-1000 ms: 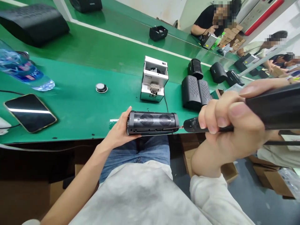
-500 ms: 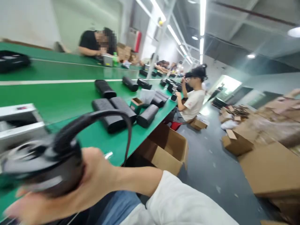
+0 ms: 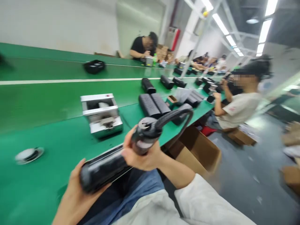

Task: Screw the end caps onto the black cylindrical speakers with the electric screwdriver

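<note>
In the head view my right hand (image 3: 150, 157) is wrapped round a black corded electric screwdriver (image 3: 148, 132). A hanging ring and a thick cable (image 3: 179, 113) show at its top end, while its tip is hidden. My left hand (image 3: 78, 190) grips the near end of a long black rounded casing (image 3: 100, 170), tilted over my lap at the bench edge. The screwdriver is at the far end of this casing; whether they touch cannot be made out. Just beyond stands a silver metal box-shaped fixture (image 3: 102, 115) with an open top.
A small white-and-black round part (image 3: 29, 155) lies on the green bench (image 3: 53, 134) at left. Several black casings (image 3: 150, 104) are on the bench at right. An open carton (image 3: 199, 147) stands below the edge. A co-worker (image 3: 243, 100) sits to the right, another person (image 3: 144, 47) across.
My view has swung left, so the fixture and bench things now appear further right. The screwdriver in my right hand is further from the camera. My left hand and the casing have come into view.
</note>
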`<state>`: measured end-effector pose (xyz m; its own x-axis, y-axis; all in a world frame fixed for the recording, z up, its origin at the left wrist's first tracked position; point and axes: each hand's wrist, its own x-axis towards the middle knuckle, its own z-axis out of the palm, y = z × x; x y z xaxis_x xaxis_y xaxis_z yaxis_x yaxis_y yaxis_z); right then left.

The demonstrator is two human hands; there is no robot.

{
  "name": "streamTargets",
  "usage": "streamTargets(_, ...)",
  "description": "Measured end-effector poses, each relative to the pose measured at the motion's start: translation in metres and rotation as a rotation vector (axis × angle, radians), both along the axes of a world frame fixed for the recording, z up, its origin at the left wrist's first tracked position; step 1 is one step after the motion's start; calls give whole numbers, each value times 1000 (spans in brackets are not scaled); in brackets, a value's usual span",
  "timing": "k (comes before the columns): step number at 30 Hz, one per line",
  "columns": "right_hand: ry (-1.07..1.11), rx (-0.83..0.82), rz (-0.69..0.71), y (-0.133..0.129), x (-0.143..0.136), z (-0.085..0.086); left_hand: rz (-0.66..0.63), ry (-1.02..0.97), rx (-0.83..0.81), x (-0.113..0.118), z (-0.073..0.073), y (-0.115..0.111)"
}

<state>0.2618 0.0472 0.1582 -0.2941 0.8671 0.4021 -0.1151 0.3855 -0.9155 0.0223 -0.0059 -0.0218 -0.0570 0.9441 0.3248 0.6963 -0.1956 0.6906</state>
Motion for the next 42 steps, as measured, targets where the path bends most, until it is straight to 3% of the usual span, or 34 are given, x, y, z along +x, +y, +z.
streamTargets(2,101,22,115,-3,5,15,-11,-39,-29,-19,5,-24)
streamTargets(5,241,54,223,5,12,44,-56,-106,-66,-21,8,-30)
streamTargets(8,377,179,156,28,1,73,-81,-132,-93,-16,8,-26)
streamTargets(11,458,308,7,71,-30,85,-94,-142,-91,-14,8,-28)
streamTargets(15,379,424,-180,135,-78,70,-87,-146,-98,-15,10,-31)
streamTargets(19,303,478,-284,169,-101,58,-92,-147,-95,-15,13,-30)
streamTargets(27,203,494,-275,171,-100,57,-101,-144,-93,-14,16,-30)
streamTargets(33,149,326,-299,175,-111,50,-106,-152,-97,-14,15,-30)
streamTargets(42,204,256,-267,165,-103,42,-107,-136,-104,-13,18,-31)
